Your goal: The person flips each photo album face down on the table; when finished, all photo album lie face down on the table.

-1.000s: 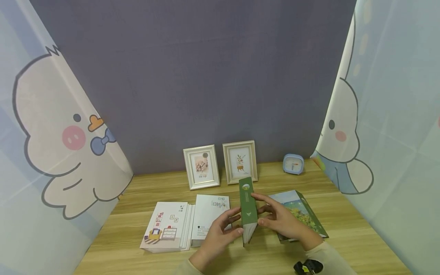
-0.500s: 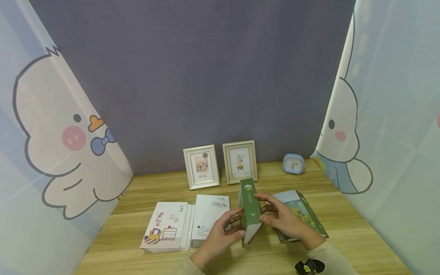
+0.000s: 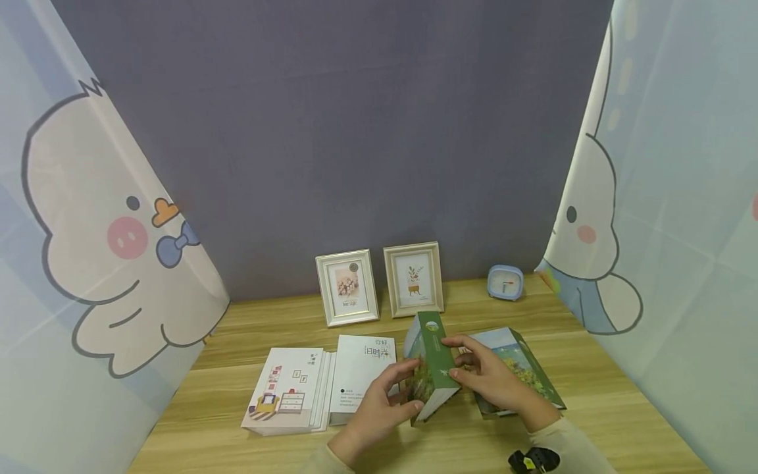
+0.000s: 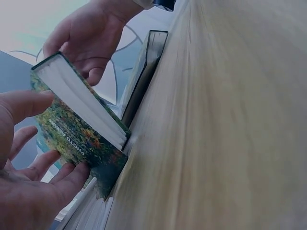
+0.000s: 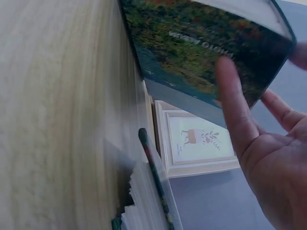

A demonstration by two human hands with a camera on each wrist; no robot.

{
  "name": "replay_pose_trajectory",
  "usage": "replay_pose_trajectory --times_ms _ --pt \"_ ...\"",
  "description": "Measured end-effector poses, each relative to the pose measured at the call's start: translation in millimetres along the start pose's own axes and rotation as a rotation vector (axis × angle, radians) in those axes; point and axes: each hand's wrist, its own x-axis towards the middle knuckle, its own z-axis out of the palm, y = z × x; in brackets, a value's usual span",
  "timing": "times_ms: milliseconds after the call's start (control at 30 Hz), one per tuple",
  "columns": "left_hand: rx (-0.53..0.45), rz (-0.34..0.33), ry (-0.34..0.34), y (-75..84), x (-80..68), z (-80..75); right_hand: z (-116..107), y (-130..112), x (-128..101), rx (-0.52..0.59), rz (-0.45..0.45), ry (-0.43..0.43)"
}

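A thick green-spined photo album (image 3: 437,355) leans to the left between my hands, spine upward, its lower edge on the table. In the left wrist view its flowery cover (image 4: 79,136) and white page edges show. My left hand (image 3: 379,411) has spread fingers against the left cover, thumb near the front corner. My right hand (image 3: 497,382) touches the spine side with index finger and thumb; in the right wrist view its straight thumb lies on the other cover (image 5: 192,57). A second, similar album (image 3: 512,365) lies flat beneath and behind the right hand.
Left of the hands, a white album (image 3: 362,368) and another white one with furniture drawings (image 3: 284,388) lie on the wooden table (image 3: 195,408). Behind stand two picture frames (image 3: 349,289) and a blue clock (image 3: 505,283). A grey curtain (image 3: 355,145) closes the back.
The green album, nearly upright a second ago, has tipped so that its spine sits further right and its left cover shows. My right fingertips have shifted slightly right with the spine.
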Motion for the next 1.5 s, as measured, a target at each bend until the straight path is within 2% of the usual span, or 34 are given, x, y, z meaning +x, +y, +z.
replay_pose_trajectory --times_ms 167,467,700,1000,1267,1500 --pt "0.008 -0.025 0.014 -1.2 0.2 0.8 -1 0 0 -0.025 0.079 0.021" --pt "0.037 -0.035 0.0 0.9 -1.7 0.9 -2 2 -1 -0.022 0.117 0.036" --pt "0.092 -0.055 -0.002 2.0 -3.3 0.1 -3 2 -1 -0.096 0.171 0.062" --pt "0.138 -0.045 -0.01 1.2 -3.5 0.9 -5 7 0 -0.184 0.181 0.081" --pt "0.214 -0.018 -0.032 6.2 -3.5 3.2 -8 9 -2 -0.143 0.211 0.054" --pt "0.298 -0.011 -0.032 7.6 -3.7 4.2 -11 12 -2 -0.161 0.206 0.022"
